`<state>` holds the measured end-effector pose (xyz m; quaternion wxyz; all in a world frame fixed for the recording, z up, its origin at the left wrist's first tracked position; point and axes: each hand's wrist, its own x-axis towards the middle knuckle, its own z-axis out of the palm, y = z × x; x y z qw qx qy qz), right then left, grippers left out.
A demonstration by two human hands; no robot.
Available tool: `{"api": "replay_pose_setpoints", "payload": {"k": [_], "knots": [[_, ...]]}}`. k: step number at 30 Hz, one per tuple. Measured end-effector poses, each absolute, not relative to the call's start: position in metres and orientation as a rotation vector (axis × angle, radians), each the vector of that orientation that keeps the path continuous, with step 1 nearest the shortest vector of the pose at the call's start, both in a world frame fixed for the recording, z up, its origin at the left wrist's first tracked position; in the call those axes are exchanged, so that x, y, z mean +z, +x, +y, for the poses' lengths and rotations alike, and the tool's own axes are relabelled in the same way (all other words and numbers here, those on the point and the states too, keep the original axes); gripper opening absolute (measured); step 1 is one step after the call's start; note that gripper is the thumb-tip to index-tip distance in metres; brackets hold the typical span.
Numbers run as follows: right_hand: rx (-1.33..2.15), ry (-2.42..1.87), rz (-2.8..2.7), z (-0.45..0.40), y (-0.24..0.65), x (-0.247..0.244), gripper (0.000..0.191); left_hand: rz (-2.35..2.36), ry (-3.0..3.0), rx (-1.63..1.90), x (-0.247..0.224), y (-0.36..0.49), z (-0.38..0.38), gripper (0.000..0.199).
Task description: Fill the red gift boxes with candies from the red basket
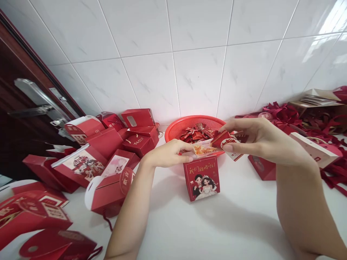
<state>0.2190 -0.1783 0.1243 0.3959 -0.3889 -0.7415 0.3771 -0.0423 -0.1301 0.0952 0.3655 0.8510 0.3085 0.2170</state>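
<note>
A small red candy box [202,178] stands upright on the white table, its front printed with a cartoon bride and groom. At the box's upper left edge, the fingers of my left hand [175,152] are closed on it. Just above and right of the box, my right hand [258,141] grips wrapped candies [226,141], red and white packets between thumb and fingers. An orange-and-white wrapper [205,149] shows at the box's top; whether it lies inside I cannot tell. Behind the box, a red plastic basket [173,124] holds many wrapped candies.
Several red gift boxes [110,191] crowd the left side, near a dark door with a metal handle [38,95]. At the right lie a red box [261,169], a white-and-red box [316,151] and piles of dark red ribbon [284,112]. A tiled wall [199,79] closes off the back.
</note>
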Motion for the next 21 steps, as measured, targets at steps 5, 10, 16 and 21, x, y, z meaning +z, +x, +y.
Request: {"api": "replay_pose_setpoints", "payload": {"k": [5,10,16,21], "knots": [[1.019,-0.978,-1.842,-0.176,0.217,0.126,0.021,0.811,2.19,0.471,0.095,-0.04,-0.132,0.021],[1.072,-0.977,-1.79,-0.169,0.221,0.123,0.023,0.892,2.206,0.477,0.095,-0.036,-0.136,0.027],[1.095,-0.973,-1.772,-0.161,0.226,0.117,0.028,0.974,2.196,0.514,0.094,-0.03,-0.138,0.027],[1.134,-0.954,-1.692,-0.157,0.226,0.116,0.031,1.046,2.332,0.609,0.092,-0.033,-0.135,0.011]]}}
